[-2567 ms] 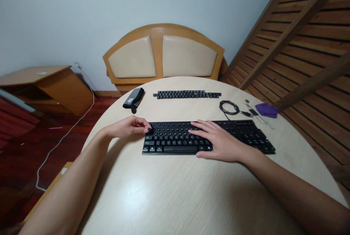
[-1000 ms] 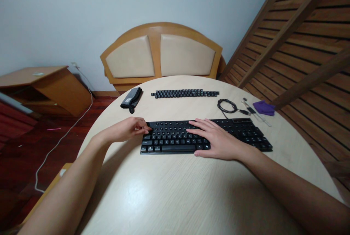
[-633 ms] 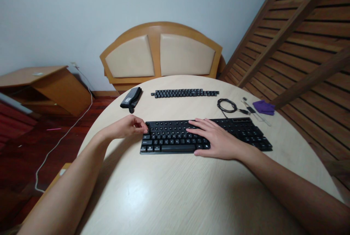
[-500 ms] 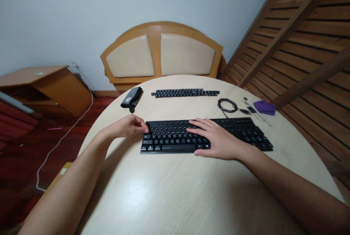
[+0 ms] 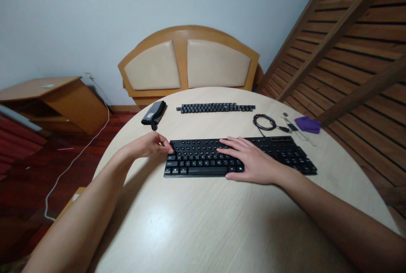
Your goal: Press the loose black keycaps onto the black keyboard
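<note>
A black keyboard (image 5: 199, 161) lies across the middle of a round pale wooden table (image 5: 206, 226). My left hand (image 5: 149, 145) rests at its upper left corner, with the fingertips curled and pinched together against the corner keys; whether they hold anything is hidden. Over the keyboard's middle keys, my right hand (image 5: 250, 161) lies flat, palm down, with the fingers stretched out. Farther back on the table, a long row of loose black keycaps (image 5: 217, 107) is laid out.
A grey and black pouch (image 5: 154, 114) lies at the back left of the table. A coiled black cable (image 5: 265, 122), small tools (image 5: 293, 128) and a purple cloth (image 5: 307, 124) lie at the back right. Behind the table stand a padded chair (image 5: 188, 65) and a wooden cabinet (image 5: 53, 99).
A small black piece seen at my left fingertips 2.6 s ago no longer shows. My left hand stays at the keyboard's corner with small finger shifts. The right hand has not moved.
</note>
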`<state>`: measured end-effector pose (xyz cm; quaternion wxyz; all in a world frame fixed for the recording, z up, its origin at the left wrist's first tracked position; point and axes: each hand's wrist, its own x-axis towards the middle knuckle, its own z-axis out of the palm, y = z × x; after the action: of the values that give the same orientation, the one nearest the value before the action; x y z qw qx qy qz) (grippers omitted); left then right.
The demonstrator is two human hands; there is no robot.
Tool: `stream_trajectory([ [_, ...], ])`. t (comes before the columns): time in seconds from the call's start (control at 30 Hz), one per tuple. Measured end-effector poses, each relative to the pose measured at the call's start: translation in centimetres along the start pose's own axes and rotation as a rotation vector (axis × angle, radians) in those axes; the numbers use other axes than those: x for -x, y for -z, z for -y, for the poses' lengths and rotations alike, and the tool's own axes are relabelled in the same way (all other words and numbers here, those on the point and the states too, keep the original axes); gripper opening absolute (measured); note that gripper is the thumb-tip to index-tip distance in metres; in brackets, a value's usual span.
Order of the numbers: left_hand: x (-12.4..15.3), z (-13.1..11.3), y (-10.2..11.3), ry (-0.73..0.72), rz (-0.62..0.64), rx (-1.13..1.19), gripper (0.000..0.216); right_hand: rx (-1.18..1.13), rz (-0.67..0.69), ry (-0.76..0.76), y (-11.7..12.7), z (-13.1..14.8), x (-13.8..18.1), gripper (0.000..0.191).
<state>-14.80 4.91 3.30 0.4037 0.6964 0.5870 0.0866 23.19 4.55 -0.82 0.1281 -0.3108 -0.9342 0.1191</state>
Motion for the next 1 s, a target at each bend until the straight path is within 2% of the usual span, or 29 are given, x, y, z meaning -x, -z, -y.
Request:
stream_trajectory([
  [0.27, 0.0, -0.3, 0.1, 0.052, -0.007, 0.061, 0.041, -0.019, -0.010, -0.011, 0.1, 0.2, 0.0, 0.073],
  [0.7, 0.7, -1.6, -0.1, 0.254, -0.024, 0.062, 0.049, -0.002, -0.007, -0.008, 0.0, 0.1, -0.1, 0.074],
  [1.0, 0.8, -2.0, -0.4, 0.247, 0.001, -0.028, 0.051, 0.000, -0.012, -0.012, 0.1, 0.2, 0.0, 0.073],
])
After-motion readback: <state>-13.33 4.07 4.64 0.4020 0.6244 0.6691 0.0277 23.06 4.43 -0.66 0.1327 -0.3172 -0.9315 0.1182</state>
